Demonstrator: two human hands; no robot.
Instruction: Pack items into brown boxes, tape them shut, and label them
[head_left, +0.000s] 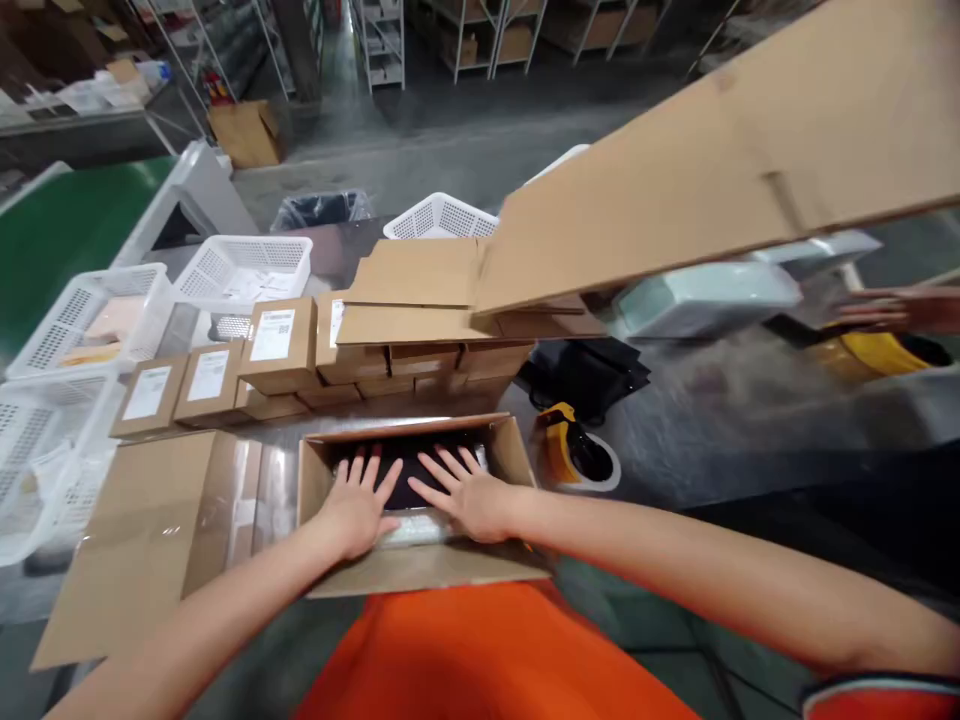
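Left hand (360, 515) and right hand (476, 495) laid flat, fingers spread apart, on dark item (401, 492) beside shiny plastic (420, 528), inside oblong open cardboard box (435, 570), small labelled boxes (277, 378) stacked behind.

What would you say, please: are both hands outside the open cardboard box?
No, the left hand and right hand both reach into the open box.
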